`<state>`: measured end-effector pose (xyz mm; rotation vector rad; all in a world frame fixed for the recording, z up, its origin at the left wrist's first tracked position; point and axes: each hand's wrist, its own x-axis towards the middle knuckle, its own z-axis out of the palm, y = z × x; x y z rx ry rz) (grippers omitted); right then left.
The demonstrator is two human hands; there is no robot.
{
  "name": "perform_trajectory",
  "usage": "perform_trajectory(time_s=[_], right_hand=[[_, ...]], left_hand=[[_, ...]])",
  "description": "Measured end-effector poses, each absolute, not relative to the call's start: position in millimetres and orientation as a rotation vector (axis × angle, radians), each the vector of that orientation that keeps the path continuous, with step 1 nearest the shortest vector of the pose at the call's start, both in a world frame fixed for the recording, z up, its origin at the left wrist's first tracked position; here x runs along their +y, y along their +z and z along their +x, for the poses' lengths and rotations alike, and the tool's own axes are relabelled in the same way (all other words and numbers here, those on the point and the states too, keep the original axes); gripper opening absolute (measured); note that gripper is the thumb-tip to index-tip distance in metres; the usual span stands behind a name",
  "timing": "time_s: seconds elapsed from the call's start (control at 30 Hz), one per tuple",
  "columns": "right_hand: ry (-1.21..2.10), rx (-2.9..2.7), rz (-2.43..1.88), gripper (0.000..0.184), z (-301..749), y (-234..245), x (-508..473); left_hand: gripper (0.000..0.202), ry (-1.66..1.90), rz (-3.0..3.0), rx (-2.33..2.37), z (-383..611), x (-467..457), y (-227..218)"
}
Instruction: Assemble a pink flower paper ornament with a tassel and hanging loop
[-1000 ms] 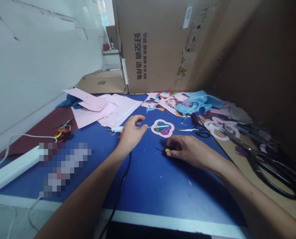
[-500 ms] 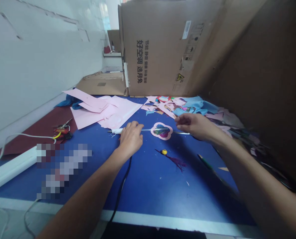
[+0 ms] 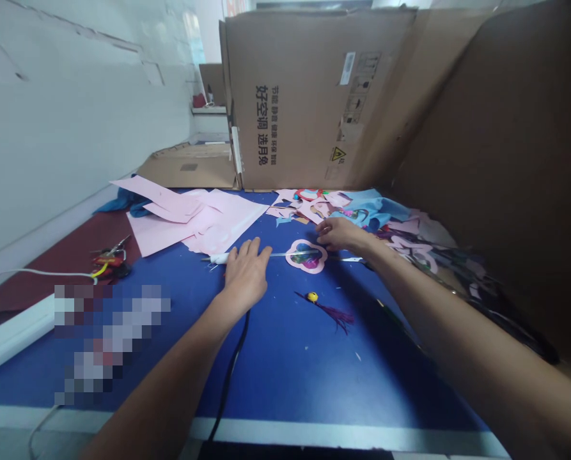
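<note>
My left hand (image 3: 247, 275) lies with straight, spread fingers across a white-handled tool (image 3: 218, 258), whose thin shaft runs right over a pink flower-shaped paper cutout (image 3: 307, 256). The cutout has a multicoloured centre. My right hand (image 3: 343, 234) sits just above the cutout, fingers curled, with nothing visible in them. Below the cutout lies a yellow bead (image 3: 312, 297) with a purple tassel (image 3: 334, 317). A black cable (image 3: 230, 377) runs from under my left wrist towards the near table edge.
The hands work on a blue table top (image 3: 285, 377). Large pink paper sheets (image 3: 194, 220) and a heap of coloured paper scraps (image 3: 343, 207) lie beyond. Upright cardboard (image 3: 289, 108) stands at the back and right. A white power strip (image 3: 11, 338) lies at the left.
My right hand has moved left, from beside the cutout to just above it. My left hand's fingers have straightened and spread over the tool.
</note>
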<state>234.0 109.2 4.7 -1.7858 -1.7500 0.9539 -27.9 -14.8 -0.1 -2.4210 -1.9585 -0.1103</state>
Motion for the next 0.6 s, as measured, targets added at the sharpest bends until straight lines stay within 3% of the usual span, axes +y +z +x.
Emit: perform_trajectory(time_s=[0.33, 0.6], right_hand=[[0.266, -2.252, -1.973, 0.034, 279, -4, 66], [0.425, -2.026, -1.824, 0.031, 277, -3, 72]], left_hand=[[0.076, -0.087, -2.397, -1.985, -28, -14, 0], [0.078, -0.099, -2.347, -1.989, -27, -12, -3]])
